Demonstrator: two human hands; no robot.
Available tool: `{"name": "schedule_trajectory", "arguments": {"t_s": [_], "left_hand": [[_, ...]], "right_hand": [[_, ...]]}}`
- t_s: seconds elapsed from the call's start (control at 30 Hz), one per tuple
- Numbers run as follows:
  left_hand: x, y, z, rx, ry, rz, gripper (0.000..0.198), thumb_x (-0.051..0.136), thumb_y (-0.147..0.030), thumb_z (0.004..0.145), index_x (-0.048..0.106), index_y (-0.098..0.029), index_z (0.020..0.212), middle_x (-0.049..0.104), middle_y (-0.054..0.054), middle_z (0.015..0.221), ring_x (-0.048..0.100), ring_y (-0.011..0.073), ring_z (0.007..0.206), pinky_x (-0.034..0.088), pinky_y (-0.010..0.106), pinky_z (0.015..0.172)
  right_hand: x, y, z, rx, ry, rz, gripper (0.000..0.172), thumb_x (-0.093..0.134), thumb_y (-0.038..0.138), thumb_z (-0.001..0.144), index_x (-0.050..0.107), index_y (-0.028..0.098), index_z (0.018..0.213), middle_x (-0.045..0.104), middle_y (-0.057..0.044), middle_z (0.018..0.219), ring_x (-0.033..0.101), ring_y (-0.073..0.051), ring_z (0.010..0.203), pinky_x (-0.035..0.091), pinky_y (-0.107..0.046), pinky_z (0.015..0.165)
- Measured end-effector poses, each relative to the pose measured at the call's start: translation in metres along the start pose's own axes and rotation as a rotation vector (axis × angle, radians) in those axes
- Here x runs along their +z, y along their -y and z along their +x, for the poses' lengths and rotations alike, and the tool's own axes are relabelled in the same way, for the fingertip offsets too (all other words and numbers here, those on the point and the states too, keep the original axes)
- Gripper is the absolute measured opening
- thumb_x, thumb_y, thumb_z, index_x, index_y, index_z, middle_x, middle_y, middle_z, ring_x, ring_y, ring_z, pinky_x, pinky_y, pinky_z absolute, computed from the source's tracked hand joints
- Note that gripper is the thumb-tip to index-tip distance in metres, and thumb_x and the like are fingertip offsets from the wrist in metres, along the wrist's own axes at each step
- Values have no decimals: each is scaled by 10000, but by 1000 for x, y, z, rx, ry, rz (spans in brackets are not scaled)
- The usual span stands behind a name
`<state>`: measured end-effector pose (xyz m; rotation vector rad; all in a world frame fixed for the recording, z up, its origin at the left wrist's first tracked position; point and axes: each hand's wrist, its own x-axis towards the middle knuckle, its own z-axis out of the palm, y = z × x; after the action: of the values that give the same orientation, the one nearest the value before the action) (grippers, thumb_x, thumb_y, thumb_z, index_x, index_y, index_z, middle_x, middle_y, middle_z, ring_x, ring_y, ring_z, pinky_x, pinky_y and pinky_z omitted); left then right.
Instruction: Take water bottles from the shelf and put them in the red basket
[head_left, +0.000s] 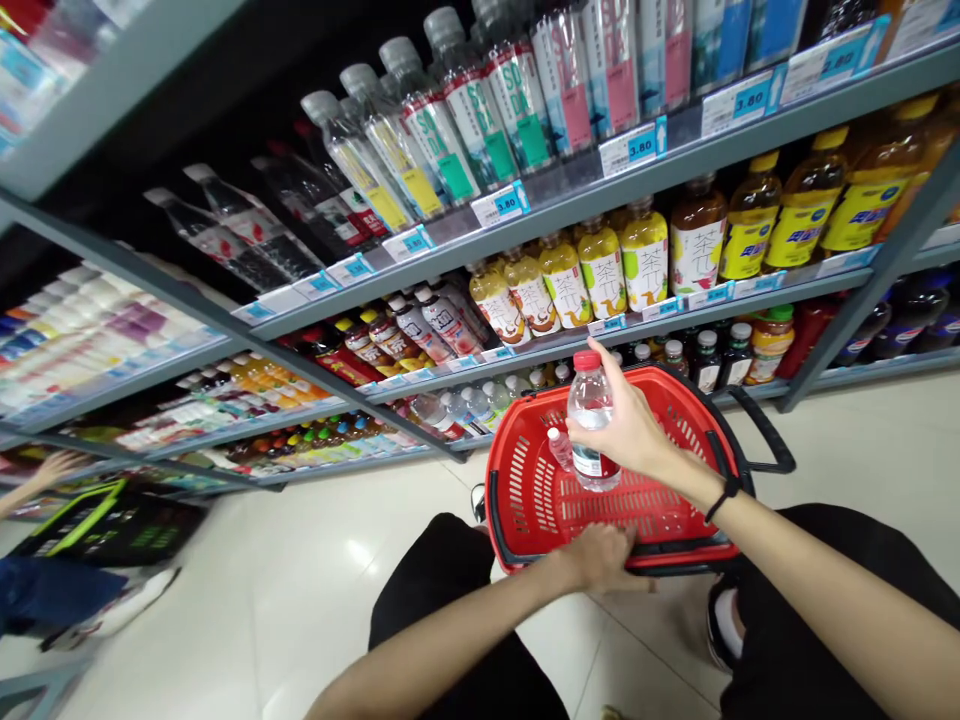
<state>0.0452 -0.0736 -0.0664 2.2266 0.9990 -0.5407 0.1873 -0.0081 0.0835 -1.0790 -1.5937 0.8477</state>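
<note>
My right hand (626, 420), with a black band at its wrist, is closed around a clear water bottle (594, 405) with a red cap. The bottle is upright over the red shopping basket (517, 530). My left hand (600, 558) grips the basket's near rim, fingers over the inner side. Inside the basket, a smaller clear bottle (559, 448) is partly hidden behind the one I hold. The basket's black handle (769, 440) sticks out to the right.
Shelves ahead hold soda bottles (510, 110), yellow-labelled drinks (802, 215) and tea bottles (566, 285). Grey shelf edges (555, 210) carry price tags. At the left, another person's arm (41, 478) reaches toward a shelf, near a black-and-green basket (127, 525). Pale tiles (300, 600) cover the floor.
</note>
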Motion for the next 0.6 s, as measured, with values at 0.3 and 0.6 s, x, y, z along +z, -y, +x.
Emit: {"name": "schedule_trajectory", "arguments": {"t_s": [0.3,0.6], "left_hand": [[-101,62,-14,390,-589,-700,479,580,-153,845,635,-132,1321,733,122,1193,689,266,1118,540,473,1065],[-70,53,-49,347,-655,-886,727,753,-338,897,440,-176,1534,662,166,1374,652,304,1277,555,478,1092]], "right_hand": [[0,-2,6,101,-16,-79,1032,760,245,757,257,217,1657,717,-79,1113,693,-251,801,622,-497,847],[30,3,3,139,48,-114,1007,736,206,776,250,254,1656,711,-65,1066,712,-259,841,636,-474,848]]}}
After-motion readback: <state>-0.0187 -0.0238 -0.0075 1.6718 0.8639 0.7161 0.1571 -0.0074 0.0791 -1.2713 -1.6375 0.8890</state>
